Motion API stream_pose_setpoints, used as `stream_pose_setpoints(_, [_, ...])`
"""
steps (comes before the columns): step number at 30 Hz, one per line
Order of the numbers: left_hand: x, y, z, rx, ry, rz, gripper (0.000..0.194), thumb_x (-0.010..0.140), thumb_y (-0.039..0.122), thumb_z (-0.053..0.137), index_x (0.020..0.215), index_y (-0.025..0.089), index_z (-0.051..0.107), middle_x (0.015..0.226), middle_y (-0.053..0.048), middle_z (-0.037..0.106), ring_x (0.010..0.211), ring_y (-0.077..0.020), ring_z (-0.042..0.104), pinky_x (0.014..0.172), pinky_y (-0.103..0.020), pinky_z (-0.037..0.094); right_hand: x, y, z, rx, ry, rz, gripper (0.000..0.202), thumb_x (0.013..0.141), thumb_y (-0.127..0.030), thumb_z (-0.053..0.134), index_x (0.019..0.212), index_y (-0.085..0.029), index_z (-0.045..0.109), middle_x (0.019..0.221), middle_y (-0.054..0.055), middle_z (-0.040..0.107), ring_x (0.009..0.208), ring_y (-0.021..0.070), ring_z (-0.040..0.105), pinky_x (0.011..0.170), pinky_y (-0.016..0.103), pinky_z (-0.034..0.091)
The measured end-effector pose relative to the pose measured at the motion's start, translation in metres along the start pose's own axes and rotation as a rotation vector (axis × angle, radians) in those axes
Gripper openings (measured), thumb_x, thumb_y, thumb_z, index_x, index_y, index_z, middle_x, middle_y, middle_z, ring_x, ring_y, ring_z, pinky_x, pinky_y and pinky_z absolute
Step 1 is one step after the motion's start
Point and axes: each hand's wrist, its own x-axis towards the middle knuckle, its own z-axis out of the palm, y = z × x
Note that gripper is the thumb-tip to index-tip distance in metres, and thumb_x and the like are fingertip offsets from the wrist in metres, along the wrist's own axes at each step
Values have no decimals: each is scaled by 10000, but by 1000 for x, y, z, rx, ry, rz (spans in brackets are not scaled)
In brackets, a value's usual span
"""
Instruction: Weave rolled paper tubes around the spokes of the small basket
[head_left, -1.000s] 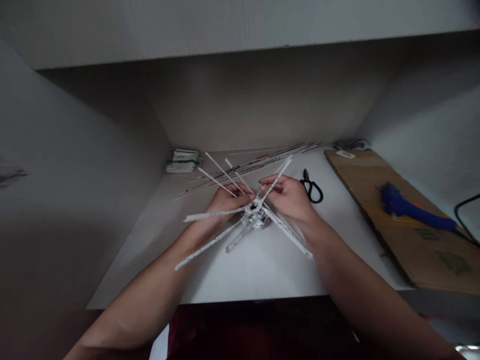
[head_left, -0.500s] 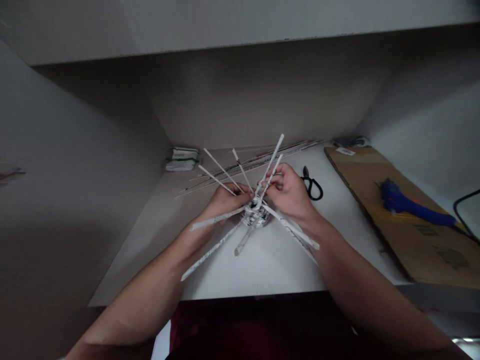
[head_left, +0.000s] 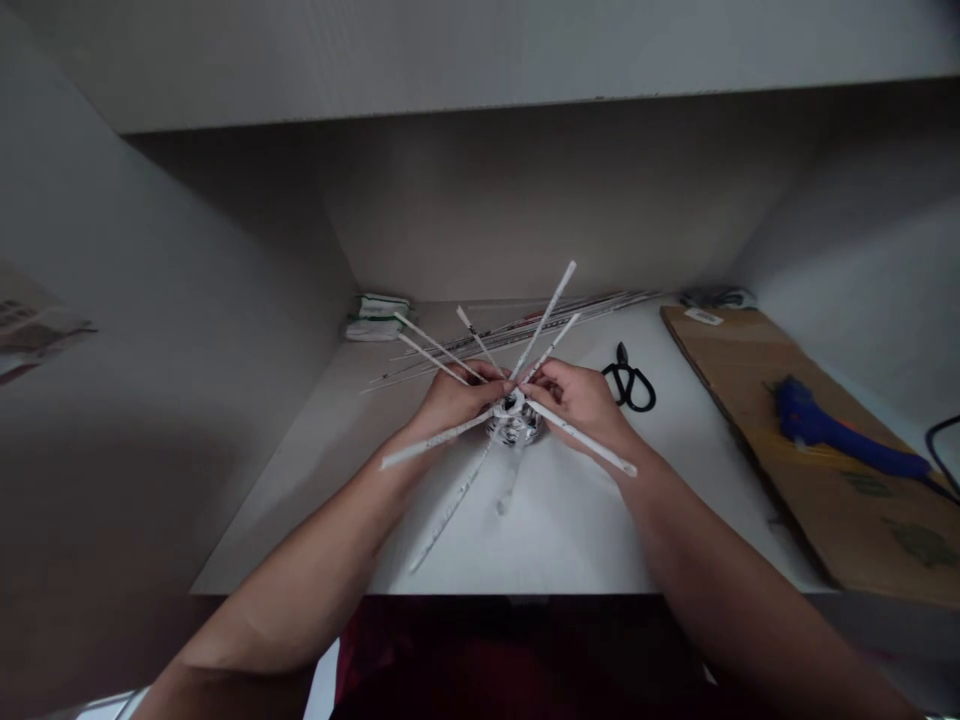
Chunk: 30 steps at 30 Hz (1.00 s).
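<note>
Between my hands is a small woven basket (head_left: 516,425) of rolled newspaper tubes, held above the white table. Several paper tubes stick out around it like spokes, one long spoke (head_left: 551,310) rising to the upper right. My left hand (head_left: 461,395) pinches the weave at the basket's far left rim, thumb pointing inward. Opposite it, my right hand (head_left: 574,395) grips the far right rim, fingers closed near the base of the upright spokes. Both sets of fingertips almost meet at the back. Part of the basket's far side is hidden by them.
Behind the hands lies a pile of thin paper tubes (head_left: 525,328). Black scissors (head_left: 631,385) lie to the right. A blue glue gun (head_left: 840,435) rests on a cardboard sheet (head_left: 739,400). A white-and-green packet (head_left: 379,318) sits at the back left; an overhanging shelf (head_left: 525,60) spans above.
My right hand has come down from the upright spokes to the rim, closer to my left hand. The basket has turned slightly, and the camera view has shifted a little.
</note>
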Motion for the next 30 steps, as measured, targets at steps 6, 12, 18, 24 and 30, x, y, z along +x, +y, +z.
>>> stream_pose_setpoints(6, [2,1,0,17,42,62,206,562,226,791,699,124,677,651,-33,648,570,-125,568,564,-270,434,0,3,-1,-8,-104,17,171,837,-235,549,951,-215,674,828,20,711,731,155,649,644,246,466])
stream_pose_setpoints(12, [4,-3,-1,42,0,129,206,574,239,798,716,142,683,647,-33,635,575,-126,555,566,-277,431,-2,4,1,56,-93,89,192,756,-201,624,919,-201,724,803,37,726,720,179,656,633,256,482])
stream_pose_setpoints(18, [3,-2,-2,48,-45,125,254,591,240,788,796,123,696,693,-34,657,610,-127,580,583,-259,452,-2,0,-2,-90,-58,14,246,800,-159,517,932,-231,712,861,26,728,775,176,662,672,248,476])
stream_pose_setpoints(24, [-2,3,1,-13,-65,28,219,588,236,803,747,130,696,696,-51,681,605,-144,595,613,-295,462,-2,-6,-2,-173,-44,89,156,763,-174,549,811,-215,691,753,6,708,681,160,641,622,233,455])
stream_pose_setpoints(30, [-3,4,3,3,14,-26,181,574,214,783,694,123,683,649,-36,665,564,-134,575,585,-283,447,2,2,2,150,-66,203,128,729,-226,610,827,-188,684,785,24,718,709,164,662,648,248,500])
